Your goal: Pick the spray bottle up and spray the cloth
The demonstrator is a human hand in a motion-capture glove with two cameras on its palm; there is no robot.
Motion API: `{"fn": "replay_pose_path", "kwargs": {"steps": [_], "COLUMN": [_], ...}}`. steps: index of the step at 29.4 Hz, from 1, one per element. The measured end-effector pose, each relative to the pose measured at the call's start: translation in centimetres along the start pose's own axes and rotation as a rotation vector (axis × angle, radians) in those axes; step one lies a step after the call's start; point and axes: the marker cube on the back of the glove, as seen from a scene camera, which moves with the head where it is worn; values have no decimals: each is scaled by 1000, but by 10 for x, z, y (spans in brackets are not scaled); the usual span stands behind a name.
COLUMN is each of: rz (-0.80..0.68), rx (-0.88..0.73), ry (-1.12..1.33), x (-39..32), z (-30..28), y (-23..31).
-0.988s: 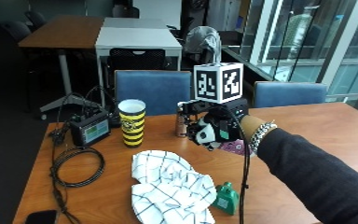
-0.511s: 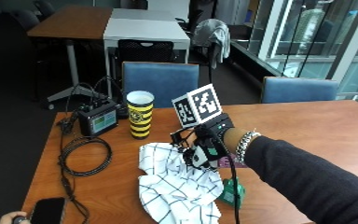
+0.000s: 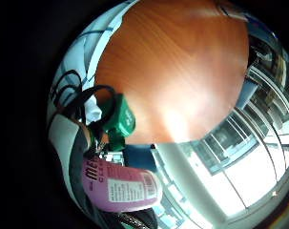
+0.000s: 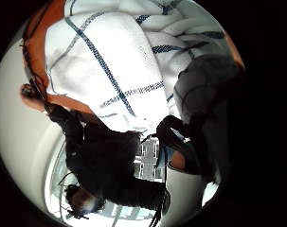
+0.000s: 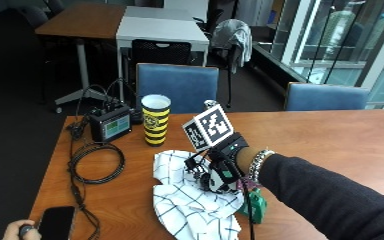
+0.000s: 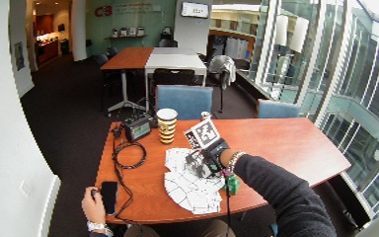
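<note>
1. Spray bottle (image 3: 120, 186): in the little finger side palm view it shows a pink body with a white printed label and a barcode, and it fills much of the picture beside the glove straps, so it lies close to the palm.
2. From the left of the wooden table (image 5: 325, 135) in the outside view: a phone (image 5: 57, 223) at the near edge, a coiled black cable (image 5: 95, 162), a small device with a green screen (image 5: 109, 126), and a yellow and black striped cup (image 5: 155, 120).
3. The cloth (image 5: 185, 205), white with dark blue check lines, lies crumpled in the middle of the table near the front edge.
4. The gloved right hand (image 5: 222, 167) is above the cloth. Its fingers curl downward around the bottle, but the outside view hides most of the bottle behind the hand.
5. A green object (image 5: 255, 205) lies on the table just beside the right edge of the cloth.
6. The thumb side palm view alone shows the folds of the cloth from near. The little finger side view alone shows the bottle's label.
</note>
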Motion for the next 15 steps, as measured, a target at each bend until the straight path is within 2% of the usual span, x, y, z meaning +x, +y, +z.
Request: {"fn": "replay_pose_path", "kwargs": {"steps": [7,15], "rz": [-33,-151], "rx": [43,245], "ry": [-41,-150], "x": [-2,-25], "z": [-13,-63], "y": [8,41]}}
